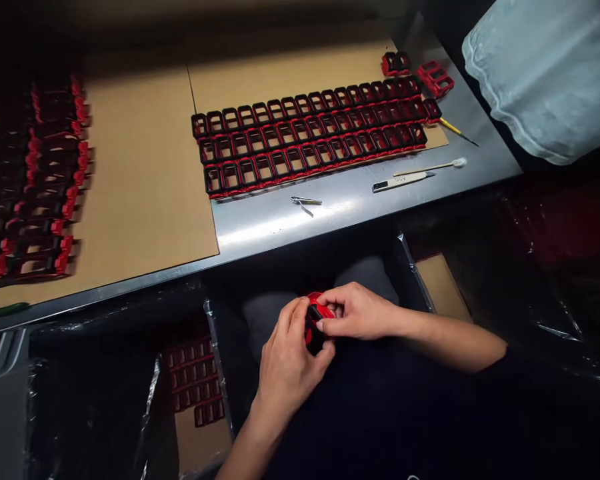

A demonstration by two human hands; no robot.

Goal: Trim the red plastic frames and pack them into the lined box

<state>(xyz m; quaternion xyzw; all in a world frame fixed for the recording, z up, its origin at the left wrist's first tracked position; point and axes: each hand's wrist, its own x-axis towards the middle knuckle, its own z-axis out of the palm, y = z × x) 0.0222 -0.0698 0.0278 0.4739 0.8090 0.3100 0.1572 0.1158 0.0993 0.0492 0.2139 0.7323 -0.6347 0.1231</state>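
Above my lap, my left hand [287,350] is closed around a small red-and-black plastic frame part [312,333]. My right hand [363,312] pinches the same part from the other side, thumb and fingertips on its red edge. Fingers cover much of the part, so its full shape is hidden. On the bench beyond the hands stand three rows of similar black-and-red frames [280,162]. A nail clipper [306,201] lies on the metal edge, nearest the hands.
Right of the rows lie a white craft knife [400,181], a cotton-tipped stick [430,167], a yellow-handled tool [453,128] and a red frame [435,79]. More parts [35,187] stand at left on cardboard [140,180]. A plastic-lined bin [200,433] below holds parts.
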